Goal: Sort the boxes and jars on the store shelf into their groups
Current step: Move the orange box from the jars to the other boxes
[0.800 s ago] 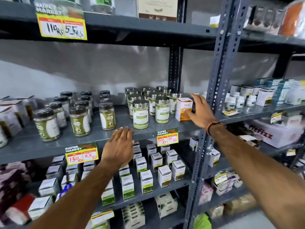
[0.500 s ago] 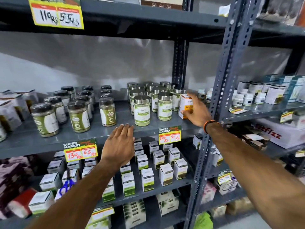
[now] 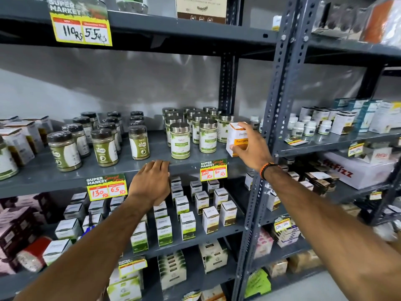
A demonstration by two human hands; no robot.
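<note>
A white and orange turmeric box (image 3: 235, 135) stands at the right end of the grey middle shelf (image 3: 43, 177), and my right hand (image 3: 251, 146) grips it, thumb below and fingers over its top. Beside it to the left stand several silver-lidded jars (image 3: 180, 141) with green and white labels. Farther left are several black-lidded jars (image 3: 104, 147) of green powder. My left hand (image 3: 150, 182) rests flat on the shelf's front edge, fingers together, holding nothing. On the shelf below stand rows of small white boxes (image 3: 187, 228) with green or brown bands.
A perforated grey upright post (image 3: 275, 118) runs just right of my right hand. Beyond it a second rack holds small white bottles (image 3: 303, 127) and cartons. Yellow price tags (image 3: 213, 170) hang from shelf edges. White boxes (image 3: 16, 142) crowd the far left.
My right hand has closed around the turmeric box, which now sits slightly nearer the shelf's front. The left hand stays on the shelf edge. The view has tilted a little.
</note>
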